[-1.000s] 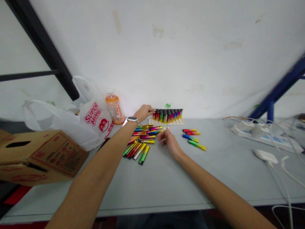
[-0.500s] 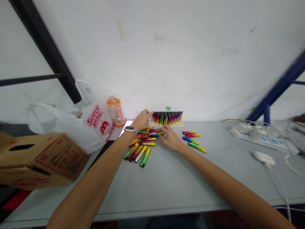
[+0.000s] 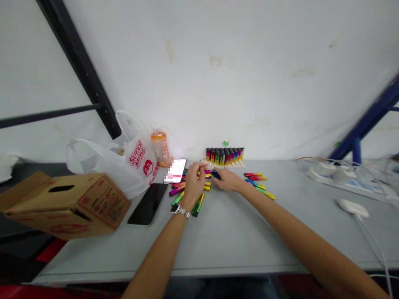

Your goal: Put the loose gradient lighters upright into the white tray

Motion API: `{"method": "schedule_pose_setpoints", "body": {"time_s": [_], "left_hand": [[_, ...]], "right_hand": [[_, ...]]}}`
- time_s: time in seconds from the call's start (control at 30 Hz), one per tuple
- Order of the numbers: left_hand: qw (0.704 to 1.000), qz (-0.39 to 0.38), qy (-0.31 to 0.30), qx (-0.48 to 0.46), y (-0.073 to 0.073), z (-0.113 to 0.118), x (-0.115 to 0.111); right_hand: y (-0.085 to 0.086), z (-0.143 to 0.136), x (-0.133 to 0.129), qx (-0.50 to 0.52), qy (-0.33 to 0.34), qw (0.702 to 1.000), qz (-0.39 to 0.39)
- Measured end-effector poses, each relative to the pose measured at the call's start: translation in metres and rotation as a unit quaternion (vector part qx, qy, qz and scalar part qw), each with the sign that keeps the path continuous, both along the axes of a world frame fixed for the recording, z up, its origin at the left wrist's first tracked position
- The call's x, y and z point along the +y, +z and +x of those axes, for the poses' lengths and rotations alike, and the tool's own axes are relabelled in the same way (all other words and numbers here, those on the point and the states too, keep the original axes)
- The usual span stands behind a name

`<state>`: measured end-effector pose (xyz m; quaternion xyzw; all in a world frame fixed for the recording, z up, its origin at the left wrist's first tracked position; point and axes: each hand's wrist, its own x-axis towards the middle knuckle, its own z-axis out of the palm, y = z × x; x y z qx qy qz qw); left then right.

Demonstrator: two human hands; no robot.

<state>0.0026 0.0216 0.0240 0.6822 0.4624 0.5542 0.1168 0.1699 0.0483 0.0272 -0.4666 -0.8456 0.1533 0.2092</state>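
Observation:
Several shiny two-coloured lighters (image 3: 222, 159) stand upright in rows in a white rack (image 3: 240, 165) against the wall. In front of it lies a loose pile of similar lighters (image 3: 198, 205), partly hidden by my left hand (image 3: 195, 181). That hand is over the pile with its fingers curled together; whatever is in them is hidden. Just to its right, my right hand (image 3: 227, 180) is closed on a blue lighter (image 3: 215, 175), held low over the table. Several more lighters (image 3: 256, 178) lie to the right of my right hand.
On the left are a black phone (image 3: 148, 204), a lit phone (image 3: 178, 169), an orange drink bottle (image 3: 161, 149), a white plastic bag (image 3: 134, 166) and a cardboard box (image 3: 93, 203). A power strip (image 3: 343, 182) and a white charger (image 3: 353, 207) with cables lie on the right.
My left hand has drawn back from the rack's left end to the pile. My right hand stays near the pile with a lighter. The view has shifted slightly, revealing the black phone.

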Motion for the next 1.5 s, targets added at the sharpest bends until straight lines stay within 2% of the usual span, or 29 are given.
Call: {"method": "schedule_pose_setpoints", "body": {"time_s": [0.07, 0.1, 0.17, 0.23, 0.27, 0.33, 0.43, 0.57, 0.63, 0.8, 0.87, 1.03, 1.23, 1.5], "left_hand": [[1.000, -0.010, -0.008, -0.005, 0.000, 0.000, -0.003], [1.000, -0.015, -0.010, -0.007, -0.001, 0.000, -0.004], [1.000, -0.021, -0.016, -0.001, -0.003, 0.001, -0.004], [0.999, -0.020, -0.033, 0.017, -0.005, 0.005, -0.005], [0.998, -0.018, -0.044, 0.027, -0.006, 0.007, -0.005], [0.997, -0.018, -0.063, 0.043, -0.007, 0.010, -0.007], [0.995, -0.024, -0.079, 0.056, -0.010, 0.014, -0.009], [0.993, -0.029, -0.094, 0.062, -0.013, 0.015, -0.008], [0.993, -0.029, -0.092, 0.062, -0.013, 0.015, -0.009], [0.995, -0.039, -0.074, 0.061, -0.008, 0.014, -0.009], [0.995, -0.045, -0.068, 0.051, -0.008, 0.012, -0.009], [0.995, -0.045, -0.071, 0.045, -0.008, 0.012, -0.009], [0.994, -0.049, -0.072, 0.058, -0.007, 0.016, -0.011], [0.994, -0.053, -0.084, 0.052, -0.011, 0.017, -0.009]], "right_hand": [[-0.008, 0.001, -0.010, 0.187, -0.031, 0.980, -0.056], [-0.010, 0.000, -0.016, 0.288, -0.049, 0.950, -0.110], [-0.013, -0.004, -0.030, 0.442, -0.073, 0.859, -0.248], [-0.012, -0.010, -0.041, 0.519, -0.077, 0.776, -0.349], [-0.011, -0.013, -0.046, 0.538, -0.079, 0.749, -0.379], [-0.010, -0.017, -0.051, 0.559, -0.090, 0.723, -0.395], [-0.009, -0.017, -0.053, 0.585, -0.106, 0.704, -0.389], [-0.010, -0.011, -0.049, 0.612, -0.084, 0.663, -0.422], [-0.012, -0.010, -0.047, 0.617, -0.084, 0.659, -0.423], [-0.016, -0.015, -0.046, 0.612, -0.081, 0.719, -0.317], [-0.016, -0.016, -0.048, 0.613, -0.069, 0.729, -0.295], [-0.017, -0.016, -0.048, 0.613, -0.071, 0.740, -0.267], [-0.015, -0.015, -0.047, 0.601, -0.143, 0.702, -0.355], [-0.018, -0.019, -0.049, 0.593, -0.167, 0.739, -0.271]]}}
